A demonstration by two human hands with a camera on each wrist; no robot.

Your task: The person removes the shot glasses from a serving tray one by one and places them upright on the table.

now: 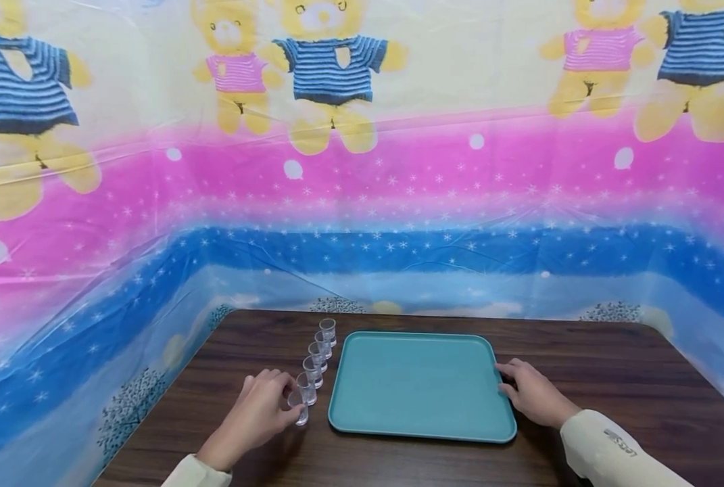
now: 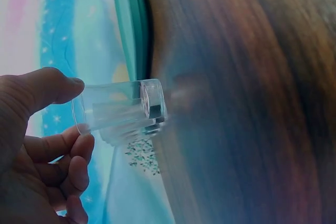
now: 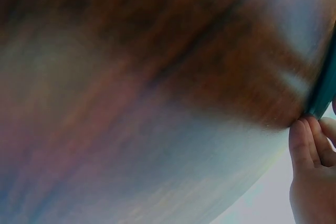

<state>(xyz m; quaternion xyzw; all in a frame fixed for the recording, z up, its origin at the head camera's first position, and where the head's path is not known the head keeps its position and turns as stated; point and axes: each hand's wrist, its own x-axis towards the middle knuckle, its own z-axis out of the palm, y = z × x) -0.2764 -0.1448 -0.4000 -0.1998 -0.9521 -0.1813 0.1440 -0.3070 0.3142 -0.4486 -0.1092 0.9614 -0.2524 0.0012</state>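
Observation:
Several small clear shot glasses (image 1: 313, 370) stand in a slanting row on the dark wood table. My left hand (image 1: 264, 409) is at the near end of that row. Its thumb and a fingertip pinch the nearest shot glass (image 2: 115, 100) by the rim, and the glass is upright. To the right of the row lies a teal rectangular tray (image 1: 419, 385) with a raised rim and nothing on it. At the tray's right edge, my right hand (image 1: 535, 392) rests its fingertips against the rim, fingers fairly straight in the right wrist view.
The wooden table (image 1: 611, 379) runs on to the right of the tray and in front of it. Behind and at both sides hangs a printed cloth (image 1: 398, 169) with bears and snowflakes, close along the table's edges.

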